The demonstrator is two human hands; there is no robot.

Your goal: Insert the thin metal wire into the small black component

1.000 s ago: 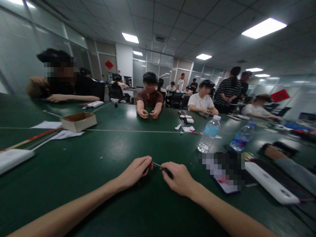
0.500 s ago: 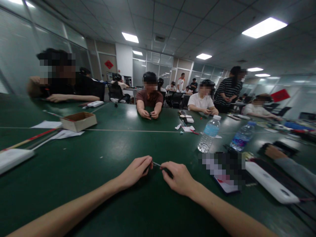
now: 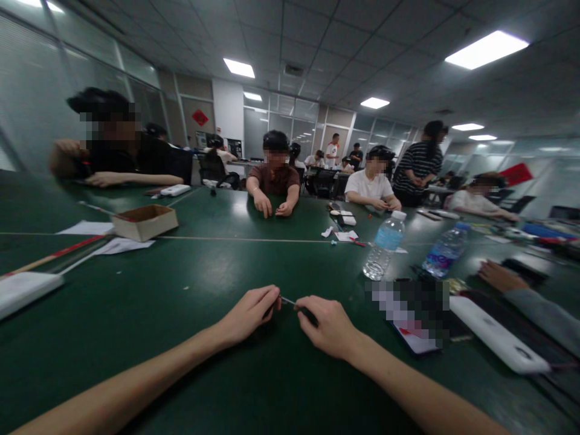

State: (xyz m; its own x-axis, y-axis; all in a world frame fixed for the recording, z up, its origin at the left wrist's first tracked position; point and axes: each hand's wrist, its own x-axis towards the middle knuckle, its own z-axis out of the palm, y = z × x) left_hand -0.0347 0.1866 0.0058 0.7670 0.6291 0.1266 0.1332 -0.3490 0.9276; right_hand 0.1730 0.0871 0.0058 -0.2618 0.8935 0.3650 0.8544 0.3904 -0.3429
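Observation:
My left hand (image 3: 247, 317) and my right hand (image 3: 328, 326) hover close together over the green tabletop (image 3: 136, 362). Between them runs a slim dark tool with a thin metal shaft (image 3: 290, 301). The fingers of both hands pinch it, my right hand at a dark part (image 3: 306, 313) and my left at the opposite end. Those fingers hide most of its ends, so its exact kind is hard to tell.
To my right lie a blurred phone-like object (image 3: 410, 317), a white power bank (image 3: 498, 335) and a co-worker's hand (image 3: 501, 277). Plastic water bottles (image 3: 384, 246) stand beyond. At left are a cardboard box (image 3: 145, 222), papers (image 3: 124, 244) and a white pad (image 3: 22, 293).
My hands and the tool stay nearly still. The co-worker's hand at right has stretched out flatter across the table, and the person opposite has moved their hands apart.

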